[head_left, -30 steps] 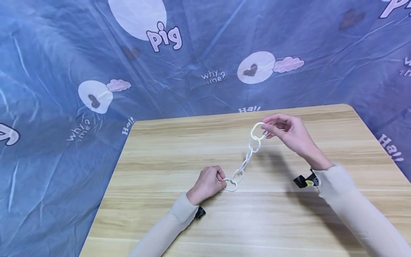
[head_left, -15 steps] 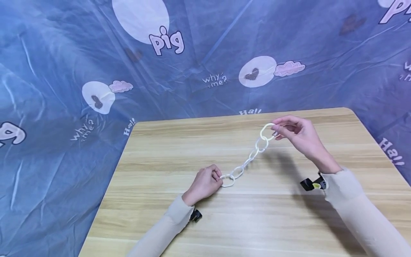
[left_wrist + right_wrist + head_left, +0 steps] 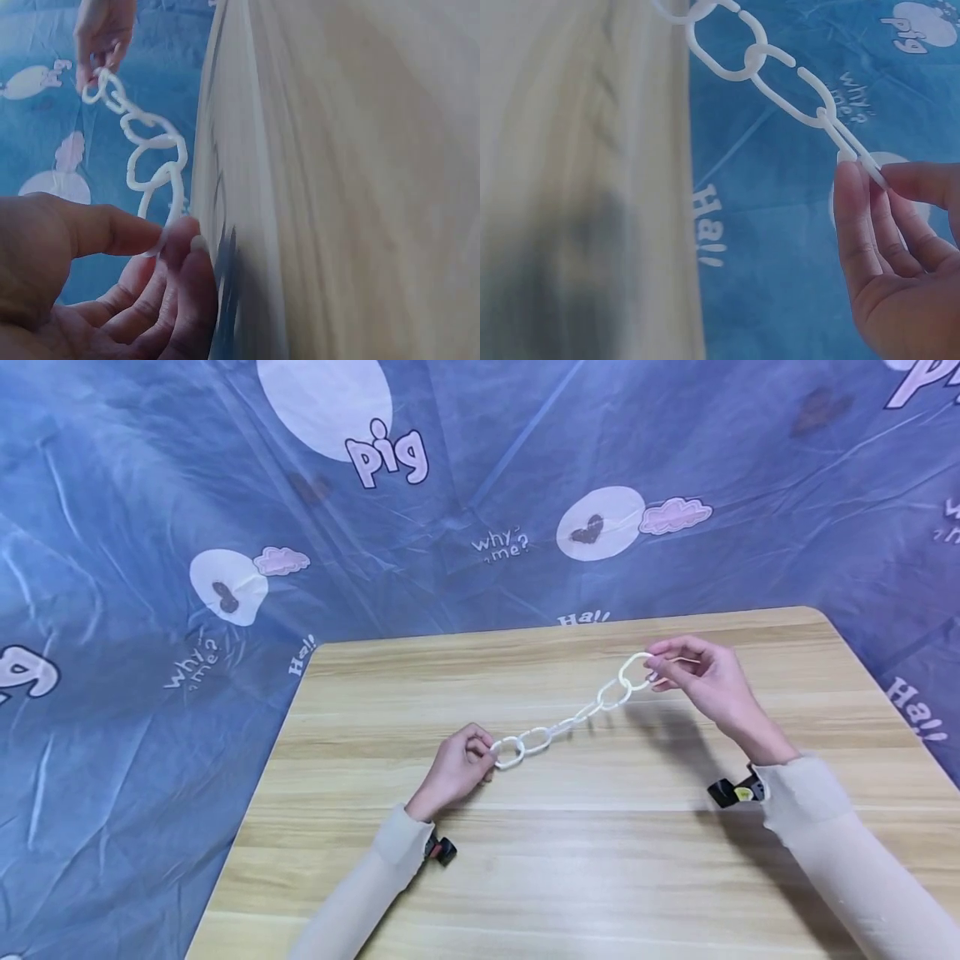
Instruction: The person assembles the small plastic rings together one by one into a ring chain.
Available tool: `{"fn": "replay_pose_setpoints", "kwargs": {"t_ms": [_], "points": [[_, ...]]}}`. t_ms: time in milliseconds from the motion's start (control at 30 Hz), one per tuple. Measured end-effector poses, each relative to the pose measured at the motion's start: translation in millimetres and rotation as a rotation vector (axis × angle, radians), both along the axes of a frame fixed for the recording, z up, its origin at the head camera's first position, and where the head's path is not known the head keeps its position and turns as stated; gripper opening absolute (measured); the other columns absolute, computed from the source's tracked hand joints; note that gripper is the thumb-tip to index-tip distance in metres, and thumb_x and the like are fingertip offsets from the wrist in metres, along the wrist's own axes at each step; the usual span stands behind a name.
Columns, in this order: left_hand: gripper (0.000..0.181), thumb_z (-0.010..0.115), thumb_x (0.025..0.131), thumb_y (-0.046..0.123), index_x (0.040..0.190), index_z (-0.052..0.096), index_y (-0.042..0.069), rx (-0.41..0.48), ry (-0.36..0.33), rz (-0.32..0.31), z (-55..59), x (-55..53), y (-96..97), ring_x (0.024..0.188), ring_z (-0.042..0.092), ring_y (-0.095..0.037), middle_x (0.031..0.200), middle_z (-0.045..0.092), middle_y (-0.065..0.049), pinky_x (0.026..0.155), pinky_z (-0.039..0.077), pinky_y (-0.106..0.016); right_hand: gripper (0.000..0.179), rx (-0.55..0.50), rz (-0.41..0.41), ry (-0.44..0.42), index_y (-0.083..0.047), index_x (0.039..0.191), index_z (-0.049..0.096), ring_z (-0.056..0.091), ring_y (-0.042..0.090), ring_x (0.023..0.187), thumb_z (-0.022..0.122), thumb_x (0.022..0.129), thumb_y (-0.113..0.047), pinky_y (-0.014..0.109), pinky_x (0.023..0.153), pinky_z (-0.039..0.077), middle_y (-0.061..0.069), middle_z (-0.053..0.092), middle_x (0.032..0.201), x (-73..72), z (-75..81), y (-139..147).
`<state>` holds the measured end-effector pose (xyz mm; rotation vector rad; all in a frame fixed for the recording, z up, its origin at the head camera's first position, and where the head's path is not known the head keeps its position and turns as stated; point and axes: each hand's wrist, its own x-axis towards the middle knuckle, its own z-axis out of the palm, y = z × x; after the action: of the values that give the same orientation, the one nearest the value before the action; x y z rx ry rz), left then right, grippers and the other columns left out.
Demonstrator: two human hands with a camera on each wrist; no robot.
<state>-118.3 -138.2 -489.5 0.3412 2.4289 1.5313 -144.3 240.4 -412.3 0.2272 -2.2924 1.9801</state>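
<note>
A chain of several white plastic links (image 3: pixel 535 741) stretches between my two hands above the table. My left hand (image 3: pixel 459 768) pinches the end link at the lower left between thumb and fingers. Higher up and to the right, my right hand (image 3: pixel 708 681) pinches the opposite end link (image 3: pixel 635 672). In the left wrist view the chain (image 3: pixel 154 142) runs away from my thumb toward the far hand. Small gaps show in some oval links (image 3: pixel 795 71) in the right wrist view, where thumb and fingertips grip the last one.
The wooden table (image 3: pixel 570 877) lies under both hands. Behind it and at its sides hangs a blue printed cloth (image 3: pixel 465 460). Black wrist cameras are strapped at the left cuff (image 3: pixel 444 850) and the right cuff (image 3: pixel 726 792).
My left hand has moved left and away from me, and my right hand has shifted right. The chain between them has gone from steep and sagging to longer and straighter.
</note>
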Motion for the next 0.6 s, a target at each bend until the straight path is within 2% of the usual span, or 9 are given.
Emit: {"fn": "replay_pose_setpoints", "kwargs": {"t_ms": [267,367,500,600], "points": [[0.014,0.068,0.099,0.005,0.111,0.063,0.000,-0.003,0.005,0.061,7.2,-14.6,-14.1,0.065,0.072,-0.029,0.092,0.075,-0.019,0.060,0.065,-0.032,0.020,0.027,0.029,0.048,0.013,0.115,0.063,0.076,0.008,0.072,0.067,0.097,0.005,0.025,0.067,0.066,-0.006,0.077,0.091,-4.5,-21.8,1],[0.015,0.068,0.098,0.004,0.111,0.063,0.000,0.019,0.006,0.087,8.4,-20.3,-19.2,0.065,0.071,-0.030,0.092,0.075,-0.019,0.060,0.065,-0.033,0.024,0.058,0.029,0.032,0.015,0.118,0.061,0.075,0.006,0.072,0.067,0.098,0.003,0.024,0.067,0.066,-0.010,0.076,0.091,-7.0,-27.0,1],[0.015,0.069,0.098,0.002,0.112,0.064,-0.002,0.068,-0.031,0.120,8.5,-27.9,-24.4,0.067,0.070,-0.023,0.096,0.074,-0.022,0.061,0.065,-0.030,0.033,0.145,0.019,-0.018,0.016,0.126,0.061,0.075,0.005,0.074,0.067,0.100,-0.003,0.026,0.068,0.066,-0.021,0.074,0.090,-8.4,-32.1,2],[0.017,0.069,0.097,0.000,0.113,0.065,-0.004,0.110,-0.064,0.161,7.4,-32.5,-26.7,0.070,0.070,-0.017,0.098,0.074,-0.024,0.065,0.067,-0.028,0.035,0.198,0.022,-0.053,0.014,0.129,0.062,0.076,0.006,0.074,0.067,0.101,-0.007,0.028,0.069,0.067,-0.024,0.074,0.088,-8.3,-35.4,1]]}}
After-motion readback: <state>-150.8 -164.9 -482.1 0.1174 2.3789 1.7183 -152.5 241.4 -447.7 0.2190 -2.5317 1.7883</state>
